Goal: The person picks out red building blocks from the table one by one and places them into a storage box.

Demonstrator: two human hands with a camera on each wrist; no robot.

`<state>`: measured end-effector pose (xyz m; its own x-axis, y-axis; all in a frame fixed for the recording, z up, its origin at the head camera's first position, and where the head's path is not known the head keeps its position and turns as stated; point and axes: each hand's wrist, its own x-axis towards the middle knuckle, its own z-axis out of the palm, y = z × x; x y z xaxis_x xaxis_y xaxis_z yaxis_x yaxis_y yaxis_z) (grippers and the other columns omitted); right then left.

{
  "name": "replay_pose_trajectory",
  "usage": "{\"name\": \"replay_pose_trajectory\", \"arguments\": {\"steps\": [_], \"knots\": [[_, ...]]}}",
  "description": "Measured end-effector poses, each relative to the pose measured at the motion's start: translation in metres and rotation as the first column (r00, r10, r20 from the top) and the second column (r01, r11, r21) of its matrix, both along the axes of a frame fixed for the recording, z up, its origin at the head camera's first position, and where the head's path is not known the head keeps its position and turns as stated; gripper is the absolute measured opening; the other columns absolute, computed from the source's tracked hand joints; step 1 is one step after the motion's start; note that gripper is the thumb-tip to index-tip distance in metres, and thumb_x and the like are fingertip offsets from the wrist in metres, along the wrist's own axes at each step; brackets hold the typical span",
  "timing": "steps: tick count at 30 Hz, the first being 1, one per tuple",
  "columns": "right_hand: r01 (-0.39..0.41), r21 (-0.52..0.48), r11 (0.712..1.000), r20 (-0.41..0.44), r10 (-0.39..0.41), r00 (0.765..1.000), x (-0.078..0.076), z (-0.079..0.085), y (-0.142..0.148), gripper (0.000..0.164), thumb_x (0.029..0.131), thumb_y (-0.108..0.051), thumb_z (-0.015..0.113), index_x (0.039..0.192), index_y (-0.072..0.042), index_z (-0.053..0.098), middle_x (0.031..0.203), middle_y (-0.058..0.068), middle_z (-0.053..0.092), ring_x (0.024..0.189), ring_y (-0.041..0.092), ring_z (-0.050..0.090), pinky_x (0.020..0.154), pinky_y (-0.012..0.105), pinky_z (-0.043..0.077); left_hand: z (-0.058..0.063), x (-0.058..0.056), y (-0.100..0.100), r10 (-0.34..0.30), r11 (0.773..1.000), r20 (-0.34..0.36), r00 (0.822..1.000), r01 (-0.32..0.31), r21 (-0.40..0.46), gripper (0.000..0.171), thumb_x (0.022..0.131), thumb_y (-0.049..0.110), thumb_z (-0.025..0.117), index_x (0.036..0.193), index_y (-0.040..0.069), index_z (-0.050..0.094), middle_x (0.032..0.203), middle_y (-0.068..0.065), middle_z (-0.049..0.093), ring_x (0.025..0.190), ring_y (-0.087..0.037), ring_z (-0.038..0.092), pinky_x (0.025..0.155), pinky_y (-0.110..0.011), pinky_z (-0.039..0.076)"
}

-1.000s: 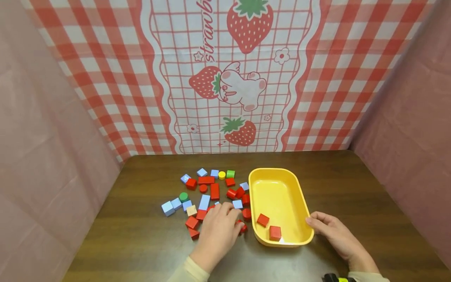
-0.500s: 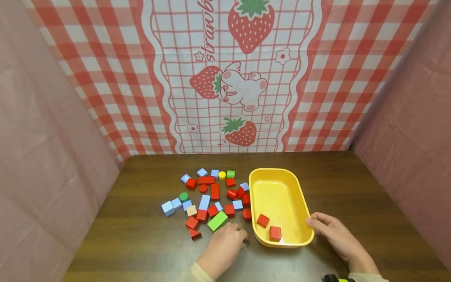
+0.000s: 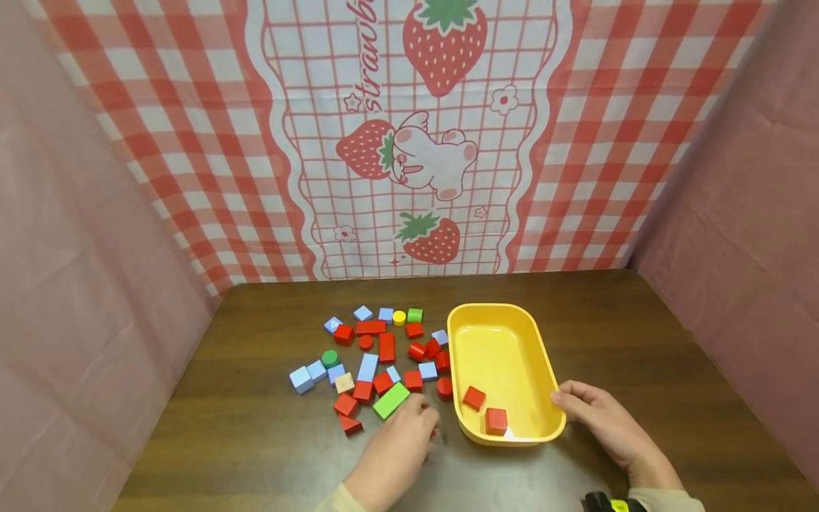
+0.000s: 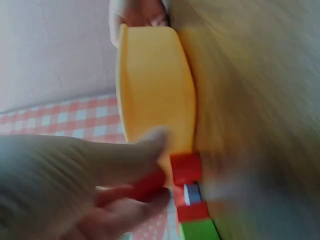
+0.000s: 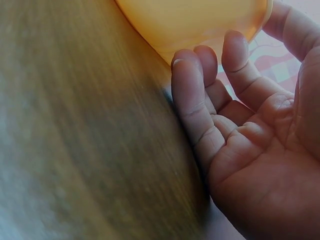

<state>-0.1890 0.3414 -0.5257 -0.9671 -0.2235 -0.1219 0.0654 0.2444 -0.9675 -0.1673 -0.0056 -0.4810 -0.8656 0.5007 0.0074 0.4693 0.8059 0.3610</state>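
My left hand (image 3: 398,449) is low over the table in front of the loose blocks. Between its thumb and fingers it pinches a red block (image 4: 150,184), blurred and mostly covered, so its exact shape cannot be told. A long green block (image 3: 392,401) lies just beyond the knuckles. On the right stands a yellow plastic tub (image 3: 549,355) with a red block (image 3: 474,398) and a red cube (image 3: 495,421) inside. My right hand (image 3: 601,419) holds the tub's near right rim, thumb over the edge and fingers against the outer wall (image 5: 215,25).
Many loose blocks lie left of the tub, among them a red cylinder (image 3: 444,388), a blue cube (image 3: 301,380), a green disc (image 3: 329,358) and a plain wooden cube (image 3: 344,383). A checked cloth (image 3: 422,178) hangs behind the brown table (image 3: 256,455).
My left hand has drawn back toward the near edge with a red block from beside the tub, uncovering the green block. The right hand stays on the rim; the view shifts slightly.
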Motion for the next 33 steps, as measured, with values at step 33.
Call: {"name": "replay_pose_trajectory", "arguments": {"steps": [33], "knots": [[-0.004,-0.018,1.0,-0.017,0.004,1.0,-0.001,-0.002,0.0,0.028,0.103,-0.016,0.051,0.103,0.011,0.057,0.083,0.01,0.066,0.079,0.02,0.059,0.07,0.028,0.049,-0.008,-0.006,0.032,-0.123,0.991,-0.413,0.902,0.13,-0.012,0.019,0.098,0.032,0.062,0.111,0.02,0.068,0.115,0.006,0.061,0.107,-0.013,0.046,0.095,-0.034,0.044]]}}
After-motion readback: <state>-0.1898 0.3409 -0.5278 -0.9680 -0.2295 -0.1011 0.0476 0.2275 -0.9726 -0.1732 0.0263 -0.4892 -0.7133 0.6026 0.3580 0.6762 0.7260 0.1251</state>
